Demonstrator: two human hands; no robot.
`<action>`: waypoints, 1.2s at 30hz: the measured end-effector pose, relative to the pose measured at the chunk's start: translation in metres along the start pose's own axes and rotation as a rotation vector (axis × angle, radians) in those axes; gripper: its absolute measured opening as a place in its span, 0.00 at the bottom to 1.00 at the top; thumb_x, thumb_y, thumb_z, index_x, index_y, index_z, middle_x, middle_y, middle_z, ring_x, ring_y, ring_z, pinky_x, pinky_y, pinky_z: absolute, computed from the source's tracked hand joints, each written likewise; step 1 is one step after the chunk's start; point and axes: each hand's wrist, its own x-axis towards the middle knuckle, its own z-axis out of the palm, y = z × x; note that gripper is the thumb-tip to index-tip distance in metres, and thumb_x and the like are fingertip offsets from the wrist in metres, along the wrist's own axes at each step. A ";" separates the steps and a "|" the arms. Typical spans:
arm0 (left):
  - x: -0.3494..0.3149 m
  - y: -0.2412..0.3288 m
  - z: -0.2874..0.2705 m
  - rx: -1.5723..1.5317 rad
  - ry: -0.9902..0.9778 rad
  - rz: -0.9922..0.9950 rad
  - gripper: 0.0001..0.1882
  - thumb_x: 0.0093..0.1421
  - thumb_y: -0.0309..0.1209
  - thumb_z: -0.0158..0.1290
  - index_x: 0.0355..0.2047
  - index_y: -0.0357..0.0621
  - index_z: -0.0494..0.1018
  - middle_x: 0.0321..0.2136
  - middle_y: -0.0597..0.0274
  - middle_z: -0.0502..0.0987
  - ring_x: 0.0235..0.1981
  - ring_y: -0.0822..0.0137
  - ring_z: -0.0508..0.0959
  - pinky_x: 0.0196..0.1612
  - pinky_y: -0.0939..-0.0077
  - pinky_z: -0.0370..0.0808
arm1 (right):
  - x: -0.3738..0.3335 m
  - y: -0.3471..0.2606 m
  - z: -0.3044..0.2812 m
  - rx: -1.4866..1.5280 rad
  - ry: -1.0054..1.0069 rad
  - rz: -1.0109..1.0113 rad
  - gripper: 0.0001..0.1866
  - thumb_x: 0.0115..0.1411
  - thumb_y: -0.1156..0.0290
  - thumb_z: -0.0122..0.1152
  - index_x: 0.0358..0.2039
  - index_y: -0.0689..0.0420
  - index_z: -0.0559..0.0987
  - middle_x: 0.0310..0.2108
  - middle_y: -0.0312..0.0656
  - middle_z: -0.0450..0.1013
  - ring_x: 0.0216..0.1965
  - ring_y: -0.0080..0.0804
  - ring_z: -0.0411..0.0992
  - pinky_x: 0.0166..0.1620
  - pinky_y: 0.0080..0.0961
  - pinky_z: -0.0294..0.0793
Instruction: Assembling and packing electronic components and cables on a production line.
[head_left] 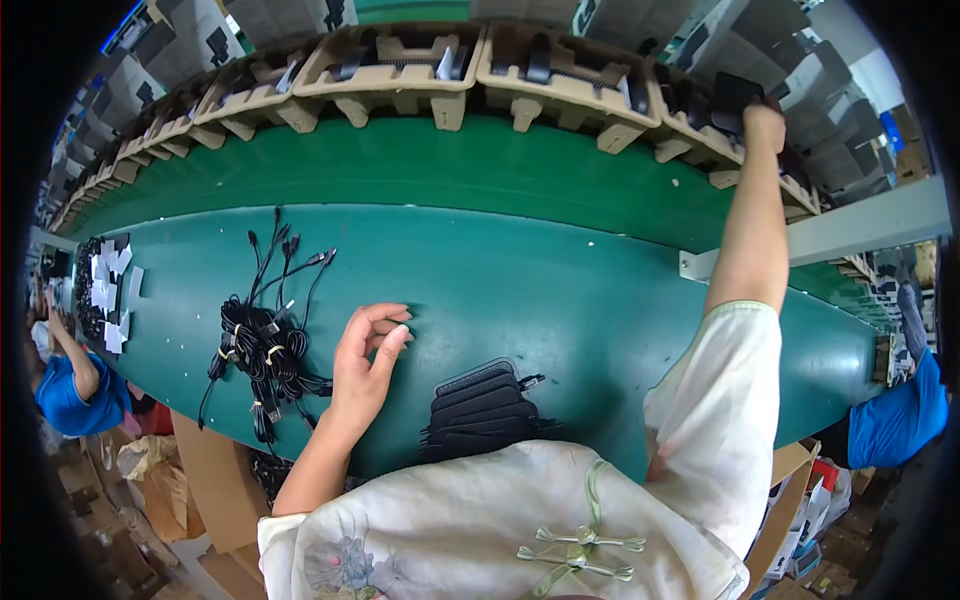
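At the far right my right arm reaches over the back of the table, and my right hand [765,127] is closed on a black flat rectangular piece [735,100]. That piece is just above a brown moulded tray [700,137]; its kind cannot be made out. My left hand [365,365] hovers over the green table [480,280] with fingers loosely curled, thumb apart and nothing in it. To its left lies a heap of bundled black cables [262,345] with tied coils and loose plug ends. Right of it, close to my body, overlaps a row of black flat pieces [485,405].
Brown moulded trays [385,75] with black items line a green belt [400,170] behind the table. A pale metal bar [850,230] crosses at right. White slips [110,280] lie far left. People in blue [75,395] work at both sides; cardboard boxes [215,480] stand below.
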 end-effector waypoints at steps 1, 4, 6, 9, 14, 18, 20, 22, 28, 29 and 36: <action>0.000 -0.002 0.000 0.004 -0.008 -0.024 0.12 0.61 0.24 0.45 0.44 0.37 0.65 0.39 0.59 0.72 0.34 0.71 0.73 0.39 0.79 0.71 | 0.018 0.008 0.012 -0.076 -0.021 0.001 0.22 0.56 0.53 0.49 0.49 0.48 0.73 0.47 0.44 0.71 0.48 0.39 0.69 0.47 0.33 0.68; 0.002 -0.005 0.003 0.039 -0.047 -0.034 0.10 0.59 0.23 0.47 0.42 0.37 0.68 0.39 0.60 0.72 0.34 0.72 0.73 0.37 0.80 0.71 | 0.067 0.041 0.041 -0.312 -0.089 -0.008 0.23 0.56 0.52 0.47 0.48 0.48 0.73 0.50 0.44 0.69 0.50 0.39 0.68 0.48 0.35 0.68; 0.001 0.001 0.006 0.144 -0.063 -0.010 0.10 0.57 0.24 0.50 0.40 0.38 0.69 0.37 0.59 0.71 0.31 0.69 0.74 0.35 0.79 0.71 | 0.027 0.038 0.063 -0.396 -0.177 -0.036 0.23 0.56 0.51 0.46 0.48 0.48 0.73 0.51 0.44 0.68 0.51 0.39 0.67 0.48 0.36 0.69; -0.005 0.013 0.016 0.308 -0.207 0.082 0.11 0.53 0.29 0.55 0.37 0.39 0.72 0.35 0.57 0.71 0.29 0.64 0.74 0.33 0.75 0.72 | -0.008 0.039 0.053 -0.604 -0.077 -0.236 0.21 0.57 0.53 0.45 0.48 0.45 0.73 0.48 0.44 0.69 0.50 0.41 0.67 0.46 0.37 0.69; -0.016 0.013 0.025 0.579 -0.304 0.307 0.17 0.49 0.35 0.59 0.38 0.42 0.71 0.31 0.56 0.71 0.33 0.58 0.72 0.36 0.71 0.71 | -0.078 0.022 0.014 -0.546 0.178 -0.688 0.17 0.58 0.56 0.49 0.46 0.44 0.74 0.44 0.46 0.69 0.43 0.42 0.70 0.45 0.37 0.69; -0.021 0.017 0.021 0.649 -0.366 0.183 0.20 0.48 0.40 0.58 0.37 0.39 0.70 0.33 0.55 0.70 0.36 0.55 0.71 0.37 0.65 0.71 | -0.204 0.001 -0.040 0.279 -0.424 -0.962 0.12 0.56 0.61 0.54 0.38 0.51 0.77 0.37 0.42 0.72 0.38 0.40 0.71 0.40 0.33 0.70; -0.031 0.021 0.016 0.660 -0.301 0.244 0.20 0.48 0.40 0.58 0.36 0.39 0.69 0.32 0.55 0.70 0.36 0.54 0.71 0.37 0.65 0.71 | -0.273 -0.003 -0.084 0.388 -0.602 -1.096 0.09 0.55 0.64 0.56 0.32 0.54 0.78 0.32 0.40 0.72 0.35 0.39 0.71 0.39 0.30 0.71; -0.033 0.027 0.016 0.664 -0.224 0.379 0.21 0.48 0.40 0.58 0.35 0.38 0.68 0.32 0.54 0.71 0.35 0.53 0.71 0.37 0.64 0.70 | -0.309 0.007 -0.121 0.372 -0.823 -1.204 0.09 0.53 0.65 0.58 0.32 0.54 0.78 0.31 0.39 0.72 0.34 0.38 0.71 0.37 0.27 0.70; -0.038 0.012 0.019 0.562 -0.307 0.160 0.16 0.49 0.36 0.58 0.31 0.39 0.68 0.26 0.57 0.70 0.29 0.59 0.71 0.32 0.68 0.69 | -0.347 0.028 -0.145 0.367 -1.150 -1.283 0.09 0.51 0.66 0.60 0.32 0.55 0.78 0.30 0.39 0.72 0.33 0.37 0.71 0.35 0.27 0.70; -0.034 0.012 0.017 0.488 -0.294 0.038 0.14 0.49 0.33 0.59 0.30 0.39 0.67 0.23 0.59 0.70 0.25 0.63 0.70 0.29 0.72 0.69 | -0.346 0.027 -0.148 0.325 -1.146 -1.222 0.09 0.51 0.65 0.60 0.31 0.55 0.78 0.30 0.39 0.72 0.33 0.37 0.71 0.35 0.28 0.70; -0.021 -0.004 -0.005 0.500 0.071 0.139 0.08 0.51 0.27 0.56 0.29 0.38 0.69 0.21 0.60 0.70 0.20 0.67 0.68 0.26 0.75 0.68 | -0.349 0.036 -0.172 0.256 -1.143 -1.215 0.12 0.49 0.66 0.62 0.33 0.56 0.77 0.30 0.40 0.71 0.32 0.37 0.70 0.33 0.28 0.70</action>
